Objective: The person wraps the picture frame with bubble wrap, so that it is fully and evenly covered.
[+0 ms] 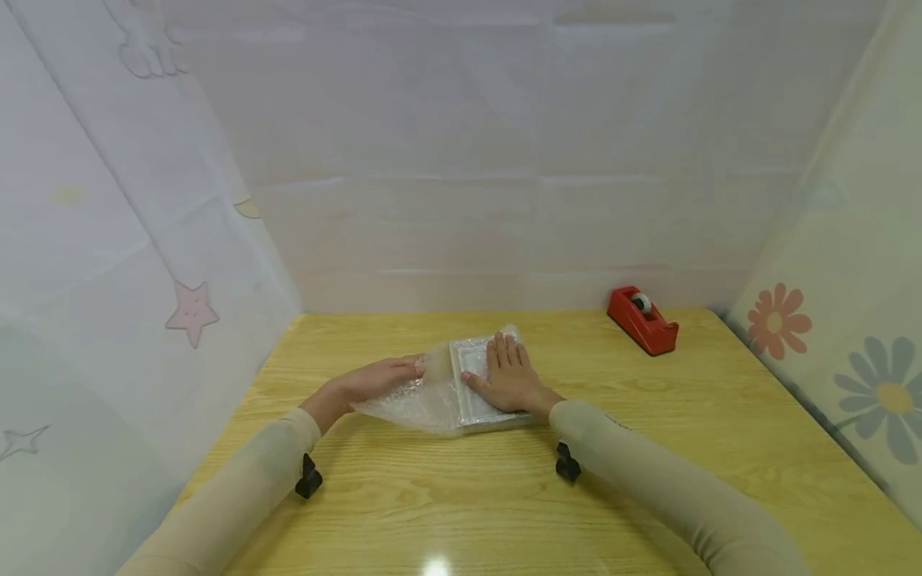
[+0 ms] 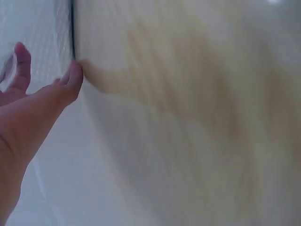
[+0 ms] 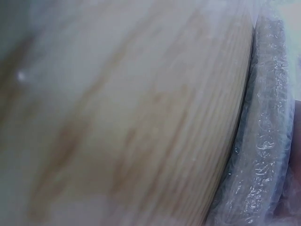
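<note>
Sheathed in clear bubble wrap, a flat rectangular frame-like object with a pale raised border lies on the table. My right hand presses flat on its right part, fingers spread and pointing away from me. To the left a loose flap of the wrap stretches toward my left hand, whose fingers extend along it, the tips partly behind the clear film. In the left wrist view, the left fingers stand apart beside the wrap. The wrapped edge shows close up in the right wrist view, the right hand mostly hidden.
A red tape dispenser with a roll of tape stands at the back right of the wood-grain table. Pale printed sheets hang behind and at both sides. Dark wrist mounts sit under both forearms.
</note>
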The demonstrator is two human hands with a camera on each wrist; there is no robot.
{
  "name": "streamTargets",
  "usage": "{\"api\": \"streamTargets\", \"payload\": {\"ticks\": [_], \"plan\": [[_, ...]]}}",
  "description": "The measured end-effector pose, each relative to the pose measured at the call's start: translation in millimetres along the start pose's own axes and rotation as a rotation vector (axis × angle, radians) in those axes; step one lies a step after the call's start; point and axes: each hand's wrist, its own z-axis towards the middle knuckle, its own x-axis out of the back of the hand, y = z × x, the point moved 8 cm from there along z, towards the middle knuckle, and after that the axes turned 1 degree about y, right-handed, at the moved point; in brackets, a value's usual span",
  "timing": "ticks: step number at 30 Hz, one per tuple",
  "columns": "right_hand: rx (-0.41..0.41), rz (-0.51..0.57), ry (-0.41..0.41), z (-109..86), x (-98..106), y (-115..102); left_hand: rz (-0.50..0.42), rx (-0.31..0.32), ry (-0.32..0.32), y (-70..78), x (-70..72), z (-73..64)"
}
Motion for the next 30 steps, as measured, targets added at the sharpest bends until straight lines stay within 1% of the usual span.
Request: {"api": "streamTargets", "payload": {"ticks": [2, 4, 5, 7, 11, 13, 15, 18, 20, 22, 24, 27, 28, 30], "plan": [[0.004, -0.004, 0.002, 0.5, 0.3, -0.7, -0.199, -0.008, -0.03, 1.1, -9.6, 2.5], [0.012, 0.0, 0.008, 0.2, 1.8, -2.2, -0.413, -0.002, -0.062, 3.7, -20.9, 3.8], [0.013, 0.0, 0.006, 0.4, 1.9, -2.4, -0.486, -0.007, -0.064, 6.0, -25.4, 4.5], [0.012, -0.001, 0.006, 0.5, 2.5, -2.6, -0.616, -0.017, -0.058, 11.2, -33.4, 6.6], [0.0, -0.012, -0.002, 1.5, 2.1, -0.8, -0.783, -0.019, 0.012, 18.9, -45.2, 13.1], [-0.007, -0.014, -0.008, 1.6, 1.4, 0.4, -0.816, -0.028, 0.037, 22.2, -50.7, 17.3], [-0.014, -0.019, -0.012, 1.9, -0.3, 1.3, -0.829, -0.059, 0.063, 26.3, -54.2, 22.8], [-0.014, -0.021, -0.001, 2.8, -1.1, 0.8, -0.825, -0.109, 0.11, 33.1, -55.6, 28.7], [-0.019, -0.023, 0.005, 3.2, -1.8, -0.4, -0.832, -0.12, 0.146, 35.3, -55.4, 32.7], [-0.026, -0.012, 0.012, 3.2, -1.8, -1.9, -0.844, -0.111, 0.184, 35.1, -54.8, 35.9], [-0.046, -0.016, 0.007, 3.9, -2.7, -2.7, -0.86, -0.101, 0.208, 35.2, -55.2, 39.4], [-0.085, -0.025, 0.002, 5.8, -5.2, -1.6, -0.871, -0.098, 0.222, 37.6, -57.5, 46.8], [-0.1, -0.037, -0.007, 7.3, -7.4, -0.4, -0.867, -0.093, 0.229, 38.7, -58.7, 49.4], [-0.121, -0.028, -0.011, 9.0, -8.7, 1.3, -0.849, -0.073, 0.242, 40.4, -61.4, 55.2]]}}
